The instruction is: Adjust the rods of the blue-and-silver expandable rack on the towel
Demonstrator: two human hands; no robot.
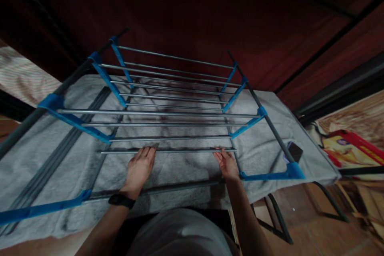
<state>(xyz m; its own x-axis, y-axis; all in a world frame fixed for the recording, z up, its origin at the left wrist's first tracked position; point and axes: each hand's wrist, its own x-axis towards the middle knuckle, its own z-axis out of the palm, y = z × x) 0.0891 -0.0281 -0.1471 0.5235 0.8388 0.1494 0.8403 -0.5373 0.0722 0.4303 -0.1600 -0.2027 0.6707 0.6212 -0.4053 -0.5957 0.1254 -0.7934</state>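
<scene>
A thin metal rod [186, 151] lies crosswise in front of me, held from both sides. My left hand [141, 166] has its fingers closed over it left of its middle, and a dark band circles that wrist. Near the rod's right end, my right hand [225, 163] pinches it between thumb and fingers. Just beyond is a rack frame lying on its side, with grey tubes [274, 130], several silver crossbars [168, 113] and blue plastic brackets [94, 130]. At the near side, one blue bracket [267, 176] on the right and another [45, 208] on the left have no silver bars between them.
The frame rests on a grey blanket [258, 108] over a table. Several loose grey tubes [57, 156] lie at left. A phone [293, 152] sits by the right tube. Dark red fabric [180, 12] hangs behind; a red and yellow package [351, 148] is at far right.
</scene>
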